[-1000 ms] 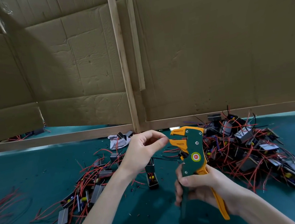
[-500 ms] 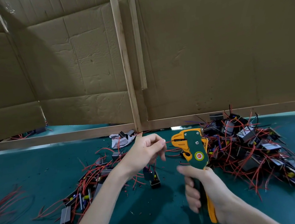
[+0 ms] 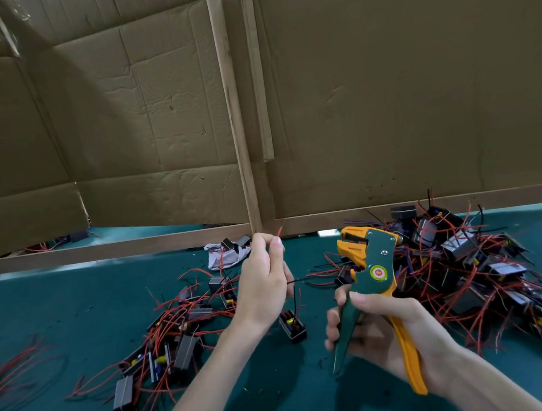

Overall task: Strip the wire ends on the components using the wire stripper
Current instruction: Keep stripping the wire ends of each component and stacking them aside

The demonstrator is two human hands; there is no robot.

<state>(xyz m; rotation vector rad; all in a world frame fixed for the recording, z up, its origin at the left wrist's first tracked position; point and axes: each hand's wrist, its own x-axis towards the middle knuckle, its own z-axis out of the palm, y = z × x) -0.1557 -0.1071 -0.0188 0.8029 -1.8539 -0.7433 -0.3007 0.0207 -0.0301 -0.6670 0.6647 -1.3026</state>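
Left hand (image 3: 262,280) pinches a thin red wire (image 3: 280,231) between thumb and forefinger, tip poking up past the fingertips. Small black component (image 3: 292,327) hangs below on its leads, low over the green mat (image 3: 60,303); cannot tell if it touches. Right hand (image 3: 380,329) curls its fingers round the handles of the wire stripper (image 3: 370,262), head up, near the wire but apart from it. Wire looks limp and light, likely to bend away, so best pinched close behind the tip. Leads probably fragile at the body. Tangled pile (image 3: 468,254) sits right of the tool, smaller heap (image 3: 183,345) left; loose strands could snag. Cardboard wall (image 3: 384,99) behind.
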